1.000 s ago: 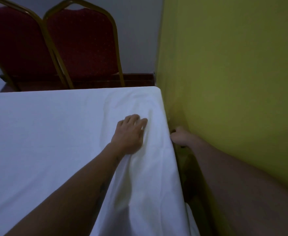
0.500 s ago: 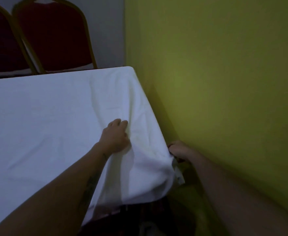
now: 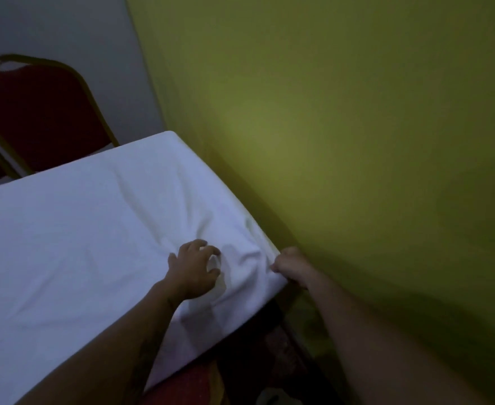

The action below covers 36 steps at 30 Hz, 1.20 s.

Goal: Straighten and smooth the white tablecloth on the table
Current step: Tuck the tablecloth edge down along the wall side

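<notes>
Fingers first: the left hand sits on top of the white tablecloth near the corner, fingers curled claw-like and slightly apart, tips digging into the fabric and gathering a small bunch under them. The right hand is closed into a fist around the cloth's edge at the table's near right corner, just beside the yellow-green wall; individual fingertips are hidden in the fold.

Judged progress: partway. The far and left spread of cloth lies mostly flat over the table, with only faint soft ripples. Between and around the two hands the fabric is puckered, with creases radiating from the left hand's grip toward the far corner. The overhang below the near edge hangs short and uneven. What seems left: tension the corner, flatten the radiating creases, even out the drop.

Materials: the cloth is thin, matte and limp, and takes folds easily. The wall is flat and painted. A red upholstered chair with a rounded gold-toned frame stands behind the table's far edge. Something red and patterned shows below the overhang; lighting too dim to identify it.
</notes>
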Motion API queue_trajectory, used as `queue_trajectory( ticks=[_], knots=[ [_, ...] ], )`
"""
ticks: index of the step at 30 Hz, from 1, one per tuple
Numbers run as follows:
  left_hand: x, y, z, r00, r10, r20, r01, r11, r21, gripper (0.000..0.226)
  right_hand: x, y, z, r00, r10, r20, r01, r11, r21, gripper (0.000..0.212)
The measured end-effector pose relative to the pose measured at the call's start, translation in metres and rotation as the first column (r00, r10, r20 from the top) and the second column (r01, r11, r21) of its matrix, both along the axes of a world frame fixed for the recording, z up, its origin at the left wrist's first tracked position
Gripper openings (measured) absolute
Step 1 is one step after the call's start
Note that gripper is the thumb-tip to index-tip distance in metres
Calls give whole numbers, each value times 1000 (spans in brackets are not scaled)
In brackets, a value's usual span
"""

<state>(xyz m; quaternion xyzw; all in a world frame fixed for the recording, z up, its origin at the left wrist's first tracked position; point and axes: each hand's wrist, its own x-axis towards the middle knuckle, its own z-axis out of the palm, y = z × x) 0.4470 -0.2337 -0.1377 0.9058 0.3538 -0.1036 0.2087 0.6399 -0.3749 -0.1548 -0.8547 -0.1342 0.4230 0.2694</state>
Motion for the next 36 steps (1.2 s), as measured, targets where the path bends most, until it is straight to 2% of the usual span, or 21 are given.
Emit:
queue_trajectory(
  ticks=[2,4,5,7,8,9,11,13,15,19,22,25,28,30,34,36],
  knots=[
    [8,-6,0,997,-59,-57,61,998,27,54,4,1,10,992,33,120,-29,999,-31,49],
    [19,-16,1,985,-126,-120,132,991,40,63,10,1,22,982,38,185,-39,999,1,52],
    [24,-20,1,980,-138,-145,143,989,25,66,12,1,27,981,31,192,-40,998,46,44],
    [32,-27,3,976,-127,-175,126,992,-20,61,13,1,35,984,-15,175,-18,982,189,12],
    [35,-28,4,976,-123,-181,120,992,-26,54,12,1,39,990,-29,136,-8,964,264,8],
    [38,-28,6,975,-125,-182,124,992,-16,43,10,1,43,997,-30,72,5,948,319,16],
    [41,-26,9,974,-134,-184,140,990,24,25,7,1,51,988,-15,-152,74,916,395,14],
    [46,-25,11,968,-151,-200,161,986,34,23,8,0,57,932,78,-355,74,916,395,22],
    [51,-23,17,968,-150,-202,150,989,-17,22,8,1,62,885,194,-422,-10,916,401,25],
    [60,-15,28,978,-160,-134,140,978,-154,23,4,7,70,900,334,-280,-209,895,395,9],
    [62,-14,28,979,-167,-120,148,978,-148,37,10,5,72,918,343,-198,-264,903,339,13],
    [60,-15,22,983,-137,-123,118,982,-147,54,17,-1,69,912,397,-105,-371,906,205,14],
    [58,-19,13,979,-112,-168,88,985,-146,73,24,-10,63,888,437,142,-445,895,24,19],
    [58,-24,8,976,-122,-181,104,989,-102,82,27,-20,53,864,419,280,-410,907,-91,25],
    [64,-32,3,959,-187,-212,189,982,-12,89,22,-42,15,909,267,321,-203,954,-219,78],
    [66,-33,3,945,-223,-241,229,973,-1,88,18,-51,-1,931,191,312,-112,960,-257,74]
  ],
)
